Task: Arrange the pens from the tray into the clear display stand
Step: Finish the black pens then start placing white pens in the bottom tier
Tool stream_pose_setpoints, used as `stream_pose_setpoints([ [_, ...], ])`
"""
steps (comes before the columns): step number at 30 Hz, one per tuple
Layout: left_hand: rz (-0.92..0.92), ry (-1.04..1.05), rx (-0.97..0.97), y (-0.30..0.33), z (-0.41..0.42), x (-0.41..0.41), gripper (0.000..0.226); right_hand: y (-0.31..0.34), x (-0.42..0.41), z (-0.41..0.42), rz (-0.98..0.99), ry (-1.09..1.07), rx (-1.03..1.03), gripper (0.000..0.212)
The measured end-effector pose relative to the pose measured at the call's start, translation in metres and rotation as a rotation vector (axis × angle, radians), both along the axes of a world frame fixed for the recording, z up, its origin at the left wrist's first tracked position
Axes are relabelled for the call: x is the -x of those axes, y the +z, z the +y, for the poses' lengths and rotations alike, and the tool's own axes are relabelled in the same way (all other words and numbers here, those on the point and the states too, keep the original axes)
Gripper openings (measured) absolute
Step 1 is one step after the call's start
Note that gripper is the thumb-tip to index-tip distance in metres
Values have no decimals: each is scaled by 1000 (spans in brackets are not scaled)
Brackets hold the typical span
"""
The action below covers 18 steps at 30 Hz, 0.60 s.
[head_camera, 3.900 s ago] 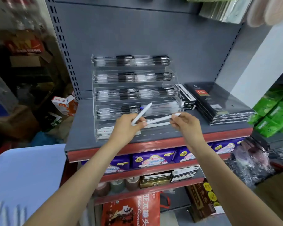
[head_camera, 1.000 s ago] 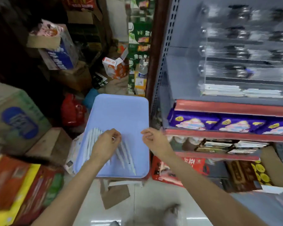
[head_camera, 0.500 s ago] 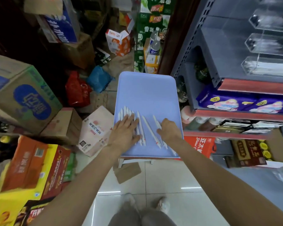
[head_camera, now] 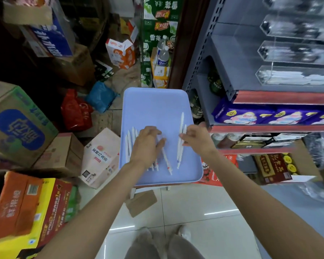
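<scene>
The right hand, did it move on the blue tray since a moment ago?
Yes. The right hand slid toward the tray's right edge and now pinches two white pens there, lifted away from the rest.

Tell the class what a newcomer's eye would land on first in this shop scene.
The pale blue tray in the middle, where the right hand pinches two white pens and the left hand rests on the pen row. Upper right, the clear display stand sits on the grey shelf.

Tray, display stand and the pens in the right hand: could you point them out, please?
tray [head_camera: 155,101]: head view, bare far surface.
display stand [head_camera: 295,77]: head view, lowest tier.
pens [head_camera: 181,120]: head view, upper barrel.
</scene>
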<state>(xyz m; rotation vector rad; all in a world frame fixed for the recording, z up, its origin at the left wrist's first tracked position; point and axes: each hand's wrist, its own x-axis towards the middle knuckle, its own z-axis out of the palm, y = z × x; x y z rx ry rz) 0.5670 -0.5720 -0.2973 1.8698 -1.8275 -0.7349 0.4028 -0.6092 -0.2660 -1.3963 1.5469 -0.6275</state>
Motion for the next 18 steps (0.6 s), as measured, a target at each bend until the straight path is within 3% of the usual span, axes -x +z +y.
stream_pose_setpoints([
  [3,352,-112,-87,37,-18,32,33,41,20,1,-391,-138,3,4],
  [7,543,-284,-118,82,-36,74,20,78,61,-4,-551,-236,119,9],
  [12,566,-314,-1,122,-62,139,13,108,139,-18,-519,-302,253,4],
  [18,517,-263,102,161,-105,243,4,133,257,-57,-566,-389,343,16],
])
